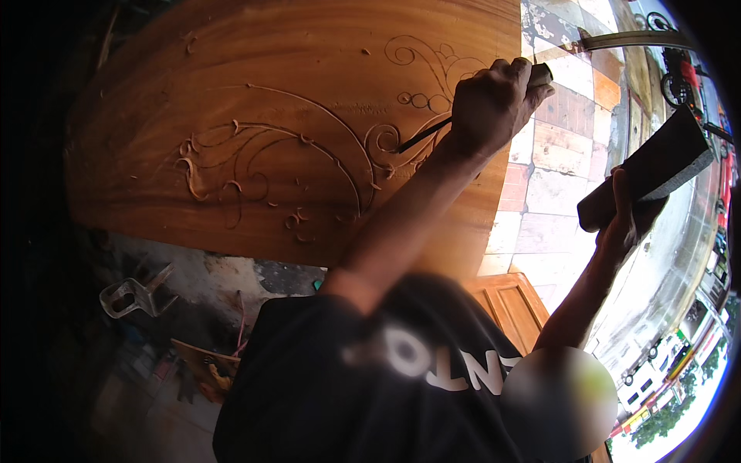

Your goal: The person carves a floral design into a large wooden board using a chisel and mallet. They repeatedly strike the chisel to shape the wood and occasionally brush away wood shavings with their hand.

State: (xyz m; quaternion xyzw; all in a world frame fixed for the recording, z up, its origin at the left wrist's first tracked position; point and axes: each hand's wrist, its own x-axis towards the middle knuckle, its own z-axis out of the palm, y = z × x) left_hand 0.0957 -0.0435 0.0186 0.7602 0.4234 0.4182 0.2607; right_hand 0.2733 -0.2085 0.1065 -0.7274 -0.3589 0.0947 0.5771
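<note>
A broad brown wooden panel [301, 62] lies in front of me, with scroll and vine lines [340, 158] cut and drawn into its face. Curled wood shavings [193, 179] are scattered over the carving. My left hand [494, 108] is closed round the handle of a carving chisel [426, 134]. The chisel slants down to the left, its tip at a small spiral. Off to the right, away from the panel, my right hand [620, 220] grips a dark block-shaped mallet [652, 171] by its lower part, held raised and tilted.
Pale patchwork floor tiles [559, 147] run along the panel's right edge. A framed wooden door piece [513, 301] is close to my body. A plastic stool [127, 299] sits at lower left. A motorcycle [676, 86] and a street with vehicles appear at far right.
</note>
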